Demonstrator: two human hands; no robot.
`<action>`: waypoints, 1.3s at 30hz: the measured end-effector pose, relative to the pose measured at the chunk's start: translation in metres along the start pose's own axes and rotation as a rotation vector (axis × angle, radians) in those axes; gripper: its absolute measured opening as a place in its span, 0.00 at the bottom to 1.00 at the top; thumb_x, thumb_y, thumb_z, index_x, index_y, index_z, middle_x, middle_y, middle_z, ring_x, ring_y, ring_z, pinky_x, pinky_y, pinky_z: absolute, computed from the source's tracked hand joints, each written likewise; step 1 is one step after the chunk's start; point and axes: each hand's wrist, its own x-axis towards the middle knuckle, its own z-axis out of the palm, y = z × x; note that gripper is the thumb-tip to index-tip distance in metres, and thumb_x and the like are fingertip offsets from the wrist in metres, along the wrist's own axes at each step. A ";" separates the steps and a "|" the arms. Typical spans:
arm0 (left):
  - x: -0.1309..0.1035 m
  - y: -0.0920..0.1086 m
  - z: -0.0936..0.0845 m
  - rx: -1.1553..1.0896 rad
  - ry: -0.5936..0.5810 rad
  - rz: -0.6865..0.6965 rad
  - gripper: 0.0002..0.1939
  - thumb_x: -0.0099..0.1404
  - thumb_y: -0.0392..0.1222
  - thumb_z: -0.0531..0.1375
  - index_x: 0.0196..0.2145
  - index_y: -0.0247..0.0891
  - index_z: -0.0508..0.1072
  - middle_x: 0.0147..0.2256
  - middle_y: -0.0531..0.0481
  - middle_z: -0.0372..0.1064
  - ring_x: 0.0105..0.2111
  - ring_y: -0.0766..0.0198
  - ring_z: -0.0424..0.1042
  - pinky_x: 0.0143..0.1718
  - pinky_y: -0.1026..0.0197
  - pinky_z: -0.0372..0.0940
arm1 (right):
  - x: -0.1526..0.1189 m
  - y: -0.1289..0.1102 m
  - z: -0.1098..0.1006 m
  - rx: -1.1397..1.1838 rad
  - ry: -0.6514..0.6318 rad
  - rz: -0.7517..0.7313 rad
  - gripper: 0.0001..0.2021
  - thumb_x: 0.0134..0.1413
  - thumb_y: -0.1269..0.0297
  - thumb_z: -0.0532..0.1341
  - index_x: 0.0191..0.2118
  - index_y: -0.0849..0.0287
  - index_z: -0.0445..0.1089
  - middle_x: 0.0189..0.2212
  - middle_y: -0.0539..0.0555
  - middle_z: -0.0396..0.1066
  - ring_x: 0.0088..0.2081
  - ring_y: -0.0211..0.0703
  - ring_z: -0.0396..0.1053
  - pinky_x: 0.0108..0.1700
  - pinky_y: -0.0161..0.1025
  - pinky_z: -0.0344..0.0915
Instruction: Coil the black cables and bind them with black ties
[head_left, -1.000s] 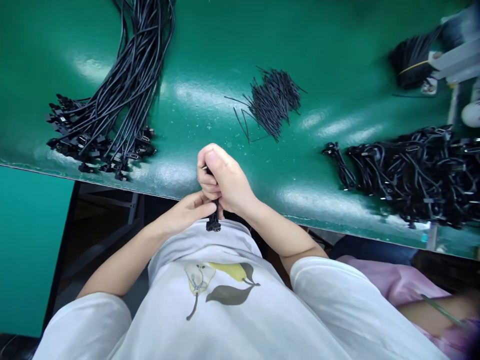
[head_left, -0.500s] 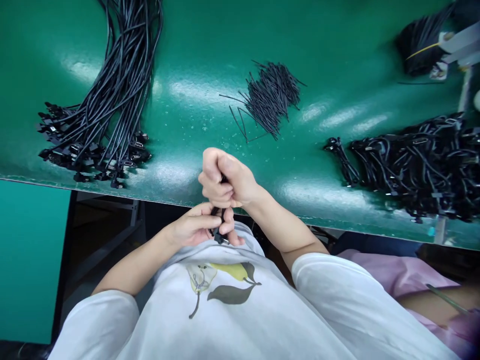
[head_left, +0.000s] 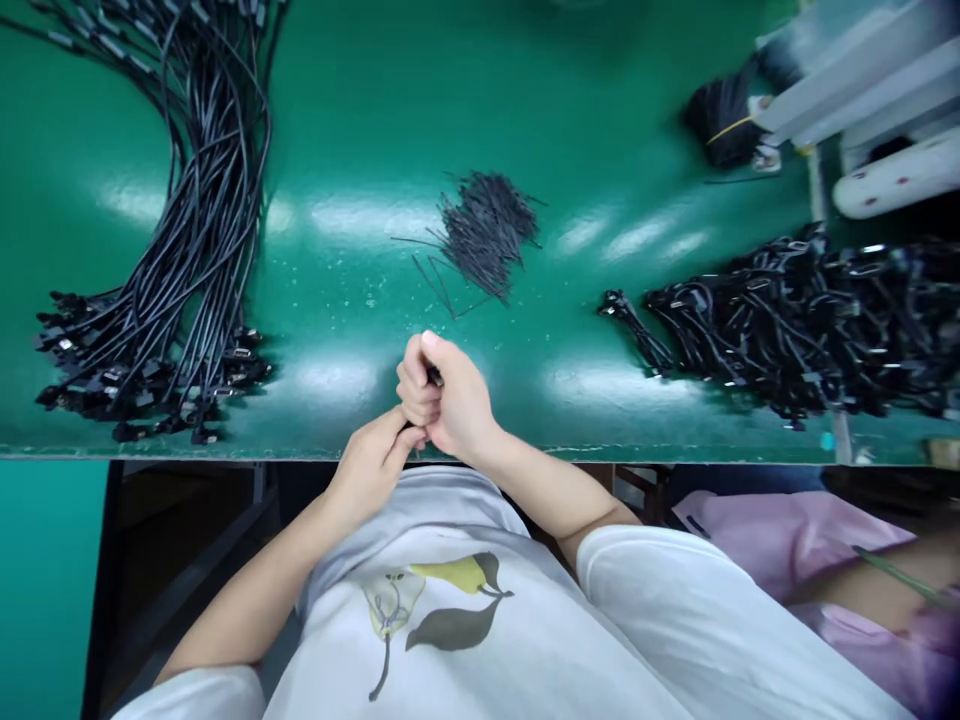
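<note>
My right hand (head_left: 454, 400) is closed in a fist around a folded black cable (head_left: 434, 375), of which only a small dark bit shows between the fingers. Just below it, my left hand (head_left: 375, 452) pinches at the lower side of the same cable, thumb and fingers pressed together against the right hand. Most of the cable and its connector are hidden by the hands. Both hands are over the front edge of the green table (head_left: 337, 300). Beyond them lies a pile of short thin black ties (head_left: 487, 230), a few strewn loose at its left.
Long black cables (head_left: 202, 190) with connectors lie at the left. Several folded, tied cable bundles (head_left: 780, 320) are heaped at the right, one bundle (head_left: 636, 332) a little apart. A banded black bunch (head_left: 720, 120) and a white fixture (head_left: 900, 180) stand back right. A person in pink (head_left: 795, 530) sits at right.
The view has shifted, so the table's things sit further left. My left hand has turned and closed in under the right fist, and the connector end that showed below is now hidden.
</note>
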 end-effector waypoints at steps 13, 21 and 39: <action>-0.004 -0.010 -0.010 -0.970 0.058 -0.439 0.19 0.58 0.54 0.67 0.29 0.34 0.70 0.20 0.61 0.47 0.17 0.76 0.46 0.19 0.70 0.48 | 0.033 -0.096 -0.110 -1.420 0.429 -0.537 0.09 0.61 0.61 0.57 0.42 0.60 0.71 0.41 0.55 0.71 0.41 0.39 0.67 0.49 0.38 0.62; -0.003 0.005 -0.009 -1.005 0.119 -0.432 0.18 0.59 0.50 0.67 0.42 0.33 0.75 0.24 0.56 0.55 0.22 0.73 0.53 0.23 0.66 0.53 | 0.076 -0.120 -0.146 -1.967 0.583 -0.404 0.12 0.65 0.65 0.53 0.42 0.61 0.73 0.43 0.61 0.69 0.43 0.47 0.65 0.44 0.40 0.59; 0.000 0.012 -0.005 -1.102 0.005 -0.231 0.21 0.61 0.48 0.65 0.50 0.40 0.68 0.23 0.59 0.55 0.18 0.75 0.50 0.20 0.70 0.51 | 0.015 -0.077 -0.108 -1.613 0.601 -0.721 0.10 0.65 0.64 0.53 0.36 0.61 0.69 0.36 0.57 0.69 0.38 0.43 0.66 0.43 0.39 0.61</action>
